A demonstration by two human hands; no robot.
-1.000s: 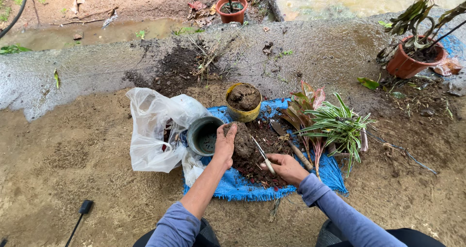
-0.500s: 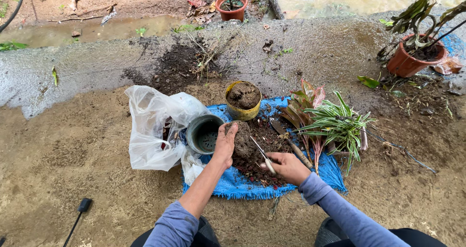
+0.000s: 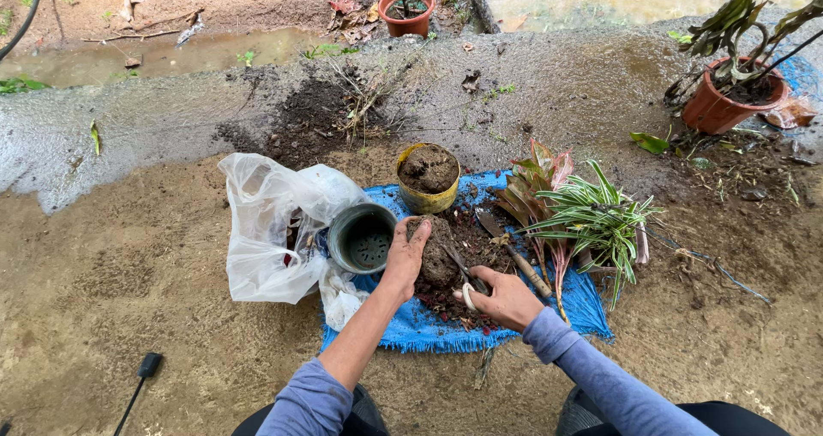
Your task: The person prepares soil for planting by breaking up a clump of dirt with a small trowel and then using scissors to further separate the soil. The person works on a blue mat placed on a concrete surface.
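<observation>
My left hand (image 3: 405, 256) grips a brown clump of soil (image 3: 435, 258) standing on a blue mat (image 3: 411, 324). My right hand (image 3: 506, 297) holds a pair of scissors (image 3: 465, 279) with pale handles, its blades against the clump's right side. An empty dark green pot (image 3: 363, 238) lies tilted just left of my left hand. A yellow pot (image 3: 428, 179) filled with soil stands behind the clump. Loose dark soil covers the mat around the clump.
A white plastic bag (image 3: 270, 226) lies left of the green pot. Uprooted striped green and reddish plants (image 3: 583, 217) and a wooden-handled trowel (image 3: 514, 252) lie on the mat's right. Terracotta pots stand far right (image 3: 722, 106) and far back (image 3: 407, 12). A puddle (image 3: 171, 54) lies behind.
My left hand has shifted slightly on the clump of soil, and the scissors in my right hand stay against it. Little else differs.
</observation>
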